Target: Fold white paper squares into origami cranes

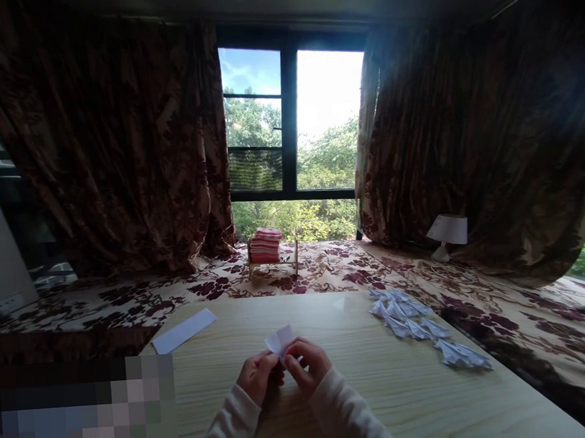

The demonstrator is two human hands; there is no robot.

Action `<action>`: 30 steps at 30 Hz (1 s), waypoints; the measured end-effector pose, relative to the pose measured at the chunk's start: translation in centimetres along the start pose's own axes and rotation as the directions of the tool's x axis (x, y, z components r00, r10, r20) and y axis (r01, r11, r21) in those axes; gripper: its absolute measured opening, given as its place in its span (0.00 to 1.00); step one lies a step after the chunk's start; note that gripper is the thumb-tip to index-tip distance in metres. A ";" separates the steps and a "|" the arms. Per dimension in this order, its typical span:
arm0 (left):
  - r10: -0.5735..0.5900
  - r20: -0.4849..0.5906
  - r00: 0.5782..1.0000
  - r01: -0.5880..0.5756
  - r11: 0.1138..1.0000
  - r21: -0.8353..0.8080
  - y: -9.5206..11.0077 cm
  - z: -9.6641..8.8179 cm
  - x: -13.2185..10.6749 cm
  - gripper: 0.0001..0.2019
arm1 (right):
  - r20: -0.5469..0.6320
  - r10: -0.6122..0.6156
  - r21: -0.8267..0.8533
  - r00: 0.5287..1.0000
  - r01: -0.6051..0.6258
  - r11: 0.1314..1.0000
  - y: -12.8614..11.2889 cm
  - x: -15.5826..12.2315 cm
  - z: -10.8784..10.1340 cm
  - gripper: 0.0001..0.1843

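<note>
Fingers of left hand (255, 378) and right hand (309, 364) pinching small white folded paper piece (280, 338) above pale wood-grain desk (220, 371); flat white paper strip (185, 330) lying left, pointed white folded-paper shapes (400, 309) clustering right.

The held paper (279, 338) is white, and the table (213, 378) is pale beige with wood grain. The curtains (152, 149) have dark floral pattern, the folded cloth (266, 249) red-and-white stripes.
</note>
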State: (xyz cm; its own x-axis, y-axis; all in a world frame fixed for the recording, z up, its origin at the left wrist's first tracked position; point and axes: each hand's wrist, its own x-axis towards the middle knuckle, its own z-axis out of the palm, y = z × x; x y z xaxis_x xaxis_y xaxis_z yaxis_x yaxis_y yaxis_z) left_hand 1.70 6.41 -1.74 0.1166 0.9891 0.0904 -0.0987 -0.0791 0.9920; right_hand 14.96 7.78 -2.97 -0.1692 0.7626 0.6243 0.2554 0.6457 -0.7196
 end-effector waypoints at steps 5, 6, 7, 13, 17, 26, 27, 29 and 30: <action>0.003 0.021 1.000 -0.004 0.999 0.032 0.2 0.0 0.0 0.13 | -0.005 0.007 -0.006 1.000 -0.007 1.000 0.1 0.0 0.1 0.07; 0.004 0.024 1.000 -0.005 0.999 0.040 0.2 -0.1 -0.1 0.13 | -0.007 0.008 -0.008 1.000 -0.009 1.000 0.1 -0.1 0.1 0.07; 0.005 0.026 1.000 -0.007 0.999 0.049 0.3 -0.1 -0.1 0.13 | -0.009 0.010 -0.009 1.000 -0.010 1.000 0.0 -0.1 0.1 0.07; 0.032 0.037 0.999 -0.037 0.991 0.127 0.7 -0.3 -0.2 0.15 | -0.016 0.010 -0.013 1.000 -0.010 1.000 -0.2 -0.1 0.2 0.06; 0.046 0.048 0.998 -0.053 0.986 0.159 1.2 -0.3 -0.5 0.16 | -0.025 0.011 -0.020 1.000 -0.011 1.000 -0.2 -0.1 0.2 0.06; 0.073 0.039 0.997 -0.079 0.983 0.165 1.6 -0.2 -0.8 0.15 | -0.034 0.024 -0.030 0.999 -0.025 0.999 -0.2 -0.1 0.1 0.06; 0.078 0.036 0.996 -0.083 0.983 0.166 1.6 -0.2 -0.9 0.16 | -0.033 0.027 -0.030 0.999 -0.028 0.999 -0.2 -0.1 0.1 0.06; 0.089 0.020 0.996 -0.092 0.980 0.178 1.5 -0.1 -1.1 0.17 | -0.032 0.035 -0.029 0.999 -0.036 0.999 -0.2 -0.1 0.1 0.07; 0.095 0.007 0.995 -0.095 0.978 0.187 1.4 -0.1 -1.2 0.17 | -0.031 0.039 -0.029 0.999 -0.040 0.999 -0.2 -0.1 0.1 0.07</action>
State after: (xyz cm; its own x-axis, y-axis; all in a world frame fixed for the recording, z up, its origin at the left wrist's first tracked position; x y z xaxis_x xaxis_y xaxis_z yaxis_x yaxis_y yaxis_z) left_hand 1.37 5.16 -0.48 0.1132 0.9762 0.1849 0.0768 -0.1942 0.9780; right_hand 14.81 7.59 -2.95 -0.1297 0.7856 0.6050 0.2896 0.6136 -0.7346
